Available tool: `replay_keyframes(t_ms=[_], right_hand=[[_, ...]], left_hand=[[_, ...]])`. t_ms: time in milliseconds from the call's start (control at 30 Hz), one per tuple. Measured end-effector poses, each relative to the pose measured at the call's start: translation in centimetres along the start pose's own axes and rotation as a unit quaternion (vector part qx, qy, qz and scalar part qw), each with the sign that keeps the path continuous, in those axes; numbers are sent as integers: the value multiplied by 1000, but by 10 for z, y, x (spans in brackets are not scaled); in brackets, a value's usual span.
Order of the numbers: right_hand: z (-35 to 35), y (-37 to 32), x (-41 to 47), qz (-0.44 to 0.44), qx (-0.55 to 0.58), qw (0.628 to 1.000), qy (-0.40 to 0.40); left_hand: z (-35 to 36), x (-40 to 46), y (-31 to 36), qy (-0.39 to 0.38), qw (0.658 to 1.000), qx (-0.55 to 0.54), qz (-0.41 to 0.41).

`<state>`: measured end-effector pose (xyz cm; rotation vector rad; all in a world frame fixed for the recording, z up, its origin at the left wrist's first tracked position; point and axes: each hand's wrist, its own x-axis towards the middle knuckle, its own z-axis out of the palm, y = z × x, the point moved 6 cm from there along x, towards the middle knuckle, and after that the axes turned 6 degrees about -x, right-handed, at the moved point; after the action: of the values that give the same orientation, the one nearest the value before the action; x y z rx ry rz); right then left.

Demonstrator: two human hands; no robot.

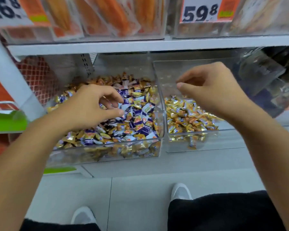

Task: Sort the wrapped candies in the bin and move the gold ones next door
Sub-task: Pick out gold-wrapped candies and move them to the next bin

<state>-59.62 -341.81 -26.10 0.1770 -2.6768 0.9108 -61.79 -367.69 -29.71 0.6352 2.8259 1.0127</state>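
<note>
Left hand (92,105) digs in mixed bin (107,147); right hand (212,90) hovers over gold bin (198,145).

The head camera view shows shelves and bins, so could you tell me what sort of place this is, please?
Most likely a shop's bulk-sweets aisle: price tags hang on the upper shelf, and clear bins hold loose wrapped candies for picking.

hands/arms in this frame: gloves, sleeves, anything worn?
Both bare: left hand and right hand show no gloves, rings, watch or bands; forearms uncovered to the frame edge, no sleeves visible. Lower down, black clothing and white shoes.
</note>
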Motion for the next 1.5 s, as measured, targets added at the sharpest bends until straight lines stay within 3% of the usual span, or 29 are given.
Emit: replay_keyframes(t_ms=[67,133,200,267,333,367,467,600,700,767,933,1100,1233,1333,1400,1467,1500], right_hand=[[31,-61,-10,-123,-6,987,-99],[73,-92,-12,-179,-139,947,-227],[111,-94,-9,-164,-304,874,-343],[132,-88,-11,-108,-377,806,-443],[145,-90,-16,-78,-395,764,-504],[153,-93,-17,-71,-378,766,-515],[165,-92,-21,-31,-319,787,-527],[168,-72,-28,184,-60,822,-536],[173,-66,-29,291,138,826,-463],[175,-69,-29,323,212,829,-404],[182,-78,-19,370,376,779,-340],[182,-86,14,379,455,750,-294],[171,-99,28,340,461,759,-311],[168,-102,35,277,438,799,-304],[164,-100,36,212,300,887,-280],[148,-107,36,36,32,976,-212],[141,-117,32,-70,-89,979,-170]], left_hand=[[4,-17,-31,-91,995,15,-48],[10,-24,-48,-133,989,45,-51],[17,-24,-57,-159,983,76,-43],[23,-22,-63,-174,979,97,-34],[28,-20,-67,-177,977,115,-13],[30,-18,-68,-175,976,130,-1],[29,-13,-71,-151,975,161,26],[26,-15,-76,-128,980,134,71],[23,-16,-83,-85,992,74,64],[19,-14,-86,-44,997,43,51],[5,-16,-89,-3,1000,-19,12],[-24,-23,-96,108,992,-58,-21],[-37,-30,-91,135,990,-46,-13],[-32,-37,-85,48,996,-76,-10],[-26,-42,-84,-26,996,-78,-21],[-25,-46,-86,-68,994,-80,-33],[-25,-48,-88,-89,992,-79,-38]])
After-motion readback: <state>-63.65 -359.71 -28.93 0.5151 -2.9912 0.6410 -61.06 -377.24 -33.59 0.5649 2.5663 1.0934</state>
